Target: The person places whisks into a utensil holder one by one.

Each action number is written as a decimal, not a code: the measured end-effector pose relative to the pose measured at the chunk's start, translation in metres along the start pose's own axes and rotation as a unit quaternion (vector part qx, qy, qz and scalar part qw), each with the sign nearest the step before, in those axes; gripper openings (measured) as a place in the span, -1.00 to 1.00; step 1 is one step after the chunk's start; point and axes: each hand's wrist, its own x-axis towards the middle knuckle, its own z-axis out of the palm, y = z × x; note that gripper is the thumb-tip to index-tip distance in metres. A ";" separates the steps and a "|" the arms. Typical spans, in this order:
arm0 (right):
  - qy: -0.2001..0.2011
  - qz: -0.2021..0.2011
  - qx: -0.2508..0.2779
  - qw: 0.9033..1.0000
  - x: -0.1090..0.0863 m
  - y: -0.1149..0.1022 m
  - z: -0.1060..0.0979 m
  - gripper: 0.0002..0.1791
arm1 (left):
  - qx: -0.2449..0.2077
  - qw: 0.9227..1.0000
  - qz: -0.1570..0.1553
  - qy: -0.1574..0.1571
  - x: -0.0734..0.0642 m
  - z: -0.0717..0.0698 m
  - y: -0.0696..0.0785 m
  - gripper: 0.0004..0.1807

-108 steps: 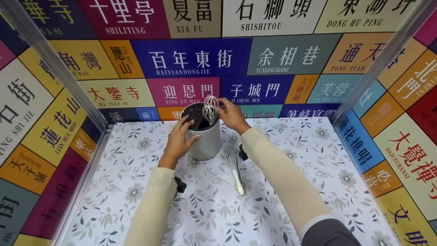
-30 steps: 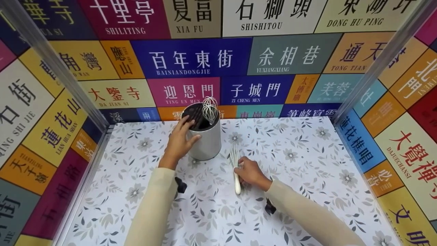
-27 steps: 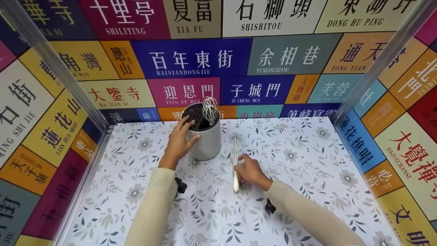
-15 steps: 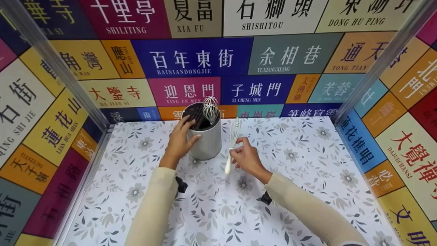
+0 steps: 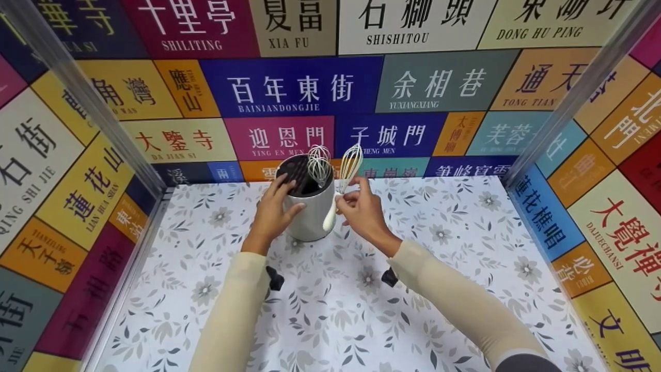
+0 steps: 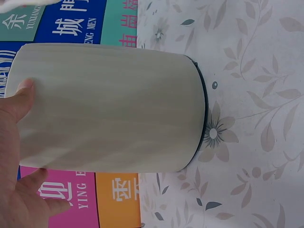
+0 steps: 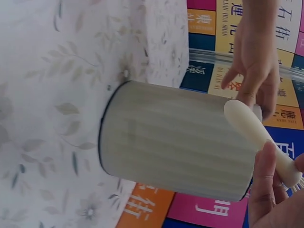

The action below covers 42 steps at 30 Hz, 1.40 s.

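Observation:
A light grey cylindrical utensil holder [image 5: 310,219] with a dark slotted top stands upright on the table. My left hand [image 5: 271,214] steadies its upper left side, fingers on the rim and thumb against the wall. Inside the holder, a whisk [image 5: 319,164] sticks up with its wire loops above the rim; its handle is hidden. To the right of the holder, my right hand [image 5: 362,207] pinches a second whisk [image 5: 329,217] near the top of its cream handle. That whisk is raised and tilted, wires up; in the right wrist view its handle [image 7: 249,124] overlaps the holder's rim end.
A white cloth with grey flowers and leaves covers the table [image 5: 330,320]. Close behind the holder rises a back wall [image 5: 289,85] of colourful sign panels. Similar side walls and metal corner posts [image 5: 100,98] frame the space.
My right hand first left the whisk in the holder, then took the second whisk off the table and lifted it up beside the rim. My left hand has stayed on the holder.

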 end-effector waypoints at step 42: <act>0.062 -0.171 -0.255 0.950 0.054 -0.050 0.046 -0.65 | 0.000 1.000 -0.013 -0.009 0.000 0.000 0.001 -0.33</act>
